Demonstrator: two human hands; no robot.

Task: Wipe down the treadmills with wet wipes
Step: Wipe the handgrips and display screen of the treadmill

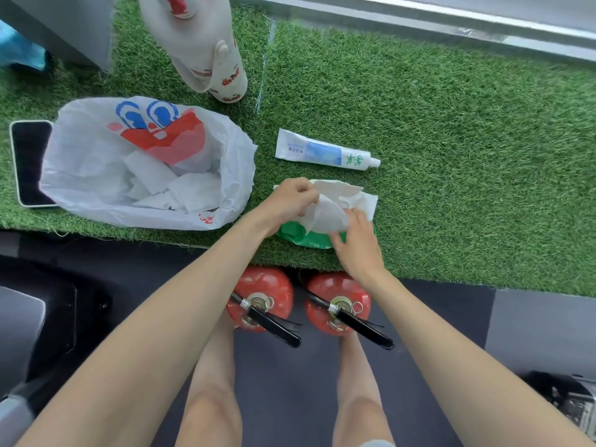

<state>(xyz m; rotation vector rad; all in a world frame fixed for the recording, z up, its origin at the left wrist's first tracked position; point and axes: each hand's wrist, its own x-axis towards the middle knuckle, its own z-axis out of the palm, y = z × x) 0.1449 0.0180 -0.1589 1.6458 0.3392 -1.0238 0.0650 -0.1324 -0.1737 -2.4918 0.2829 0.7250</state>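
A green pack of wet wipes (298, 235) lies near the front edge of a ledge covered in artificial grass (451, 156). A white wet wipe (329, 208) is partly out of the pack. My left hand (292, 200) pinches the wipe at its upper left. My right hand (356, 240) rests on the pack with its fingers on the wipe's lower right side; whether it grips the wipe does not show. No treadmill can be made out for certain.
A white plastic bag (96, 169) holding several used wipes sits left of the pack, with a phone (29, 162) beside it. A white tube (325, 153) lies behind the pack and a large white jug (200, 43) stands further back. Two red fire extinguishers (261, 295) (338, 301) stand on the dark floor below the ledge.
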